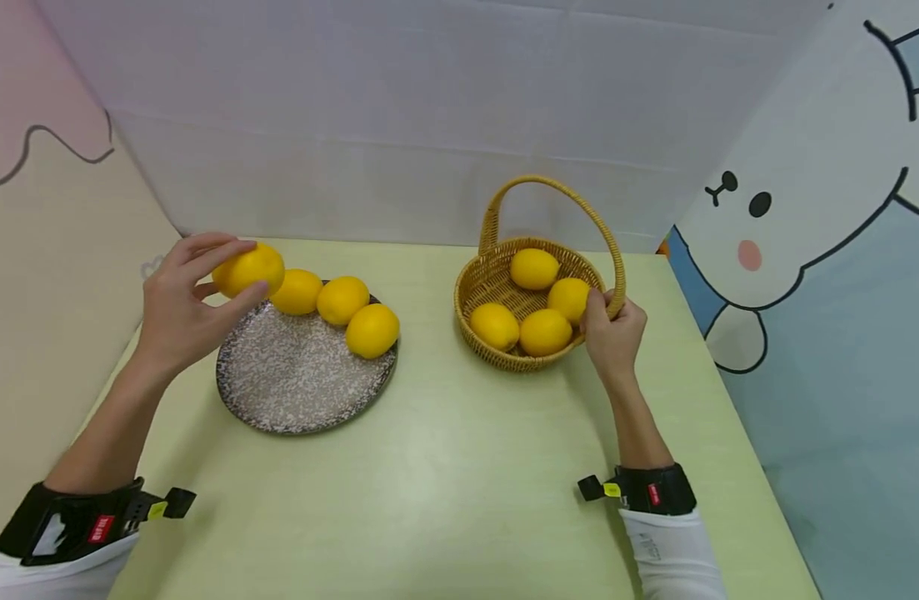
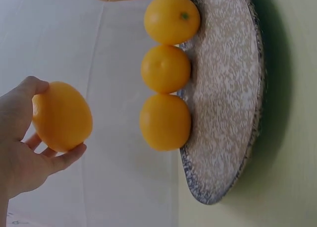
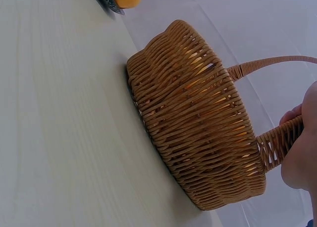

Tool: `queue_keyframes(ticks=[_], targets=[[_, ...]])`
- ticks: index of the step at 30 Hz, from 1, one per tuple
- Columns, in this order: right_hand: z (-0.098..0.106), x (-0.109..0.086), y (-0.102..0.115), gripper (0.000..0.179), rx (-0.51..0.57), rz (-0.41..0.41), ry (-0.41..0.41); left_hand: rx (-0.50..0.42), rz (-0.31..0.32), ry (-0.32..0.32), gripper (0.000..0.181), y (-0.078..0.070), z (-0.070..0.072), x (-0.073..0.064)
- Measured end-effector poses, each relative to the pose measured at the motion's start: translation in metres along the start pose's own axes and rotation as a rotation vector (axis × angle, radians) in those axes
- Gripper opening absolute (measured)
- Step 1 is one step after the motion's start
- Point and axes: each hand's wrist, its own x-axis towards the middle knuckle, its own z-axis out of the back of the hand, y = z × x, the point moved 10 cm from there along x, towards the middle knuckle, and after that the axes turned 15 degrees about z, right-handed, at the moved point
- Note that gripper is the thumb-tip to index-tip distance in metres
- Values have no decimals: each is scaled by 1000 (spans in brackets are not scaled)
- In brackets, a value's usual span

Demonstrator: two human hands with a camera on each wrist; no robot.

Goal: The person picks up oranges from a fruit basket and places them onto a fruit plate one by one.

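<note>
My left hand point(image 1: 192, 304) grips a yellow lemon point(image 1: 251, 268) above the back left rim of a speckled grey plate point(image 1: 294, 383). In the left wrist view, that lemon point(image 2: 63, 117) sits between thumb and fingers, apart from the plate. Three more lemons point(image 1: 342, 300) lie in a row along the plate's back right edge. At the right, my right hand point(image 1: 616, 337) holds the handle of a wicker basket point(image 1: 496, 354) low on its near right side. Several lemons point(image 1: 534, 268) lie inside the basket, which stands on the table. The right wrist view shows the basket's woven side point(image 3: 193, 123).
The pale table point(image 1: 444, 467) runs up to a white cloth wall point(image 1: 354, 192) behind the plate and basket. A panel with a cartoon face point(image 1: 759, 242) borders the right side, and a beige panel point(image 1: 47, 275) the left. Bare tabletop lies between plate and basket.
</note>
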Motion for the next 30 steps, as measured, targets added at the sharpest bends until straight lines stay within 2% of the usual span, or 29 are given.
queue_keyframes(ticks=[5,7,10,13,20,26,30], targets=[[1,-1,-1,42,-1,-4,2,-2,15,31,53,11,5,-6],[1,-1,-2,42,-1,-3,1,43,-28,32,54,11,4,-8],[2,-1,-3,42,2,-1,-1,148,-129,37,55,8,0,-10],[2,-1,-4,42,12,-8,1,235,-216,67,55,6,-8,-13],[0,-2,-5,42,31,-18,7,327,-307,165,53,12,-25,-22],[-1,-1,-4,42,39,-17,18,354,-386,203,55,26,-34,-28],[0,-1,-5,42,37,-20,20,357,-414,217,55,35,-40,-31]])
